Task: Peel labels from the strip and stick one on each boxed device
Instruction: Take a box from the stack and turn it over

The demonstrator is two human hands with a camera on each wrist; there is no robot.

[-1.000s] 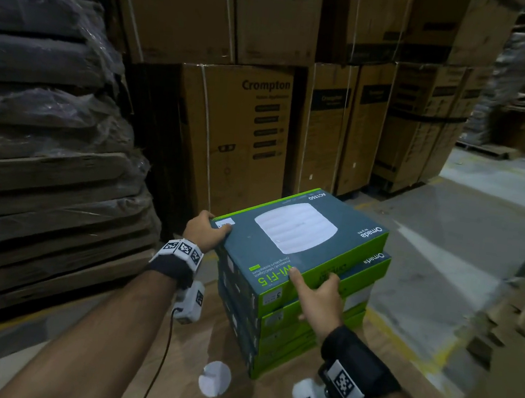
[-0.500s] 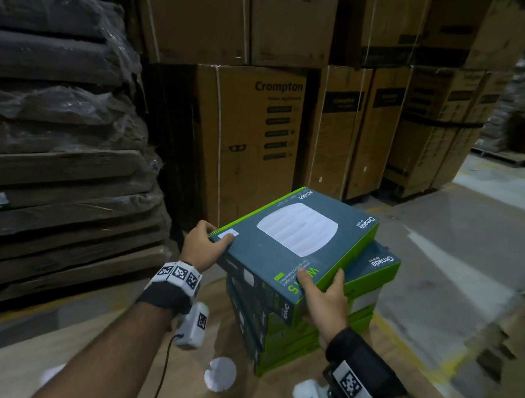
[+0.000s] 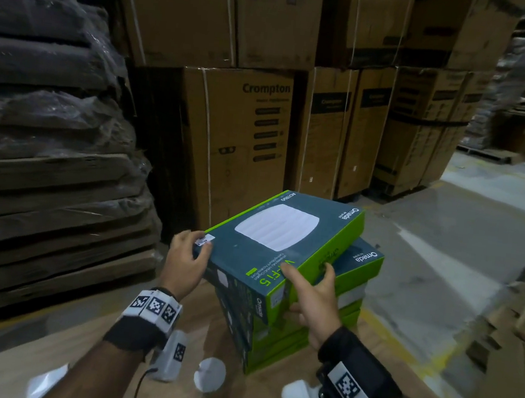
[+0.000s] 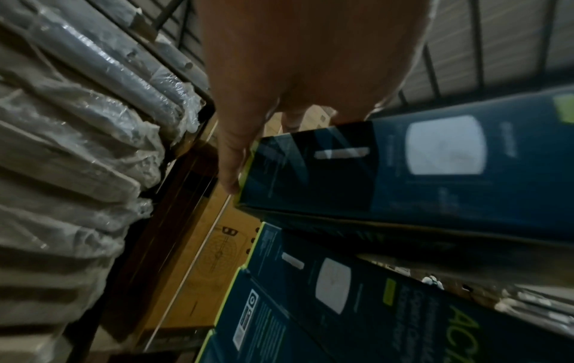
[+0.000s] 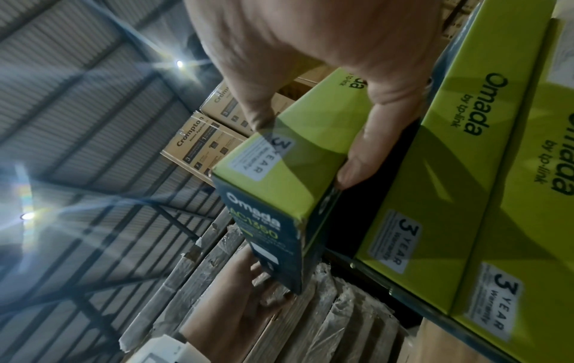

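- Left hand gripped the near-left corner of the top box, thumb beside a small white label already on its lid.
- Right hand clasped the green side, index finger flat on the lid.
- Box sat tilted above the stack under both hands.
- Judgement: keep both grips level and lift clear before setting it aside.

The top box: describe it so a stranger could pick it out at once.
In front of the tall brown Crompton cartons stands a short stack of flat teal-and-green device boxes. The top box is the one gripped by both hands, tilted and skewed off the pile, with a small white label at its left corner.
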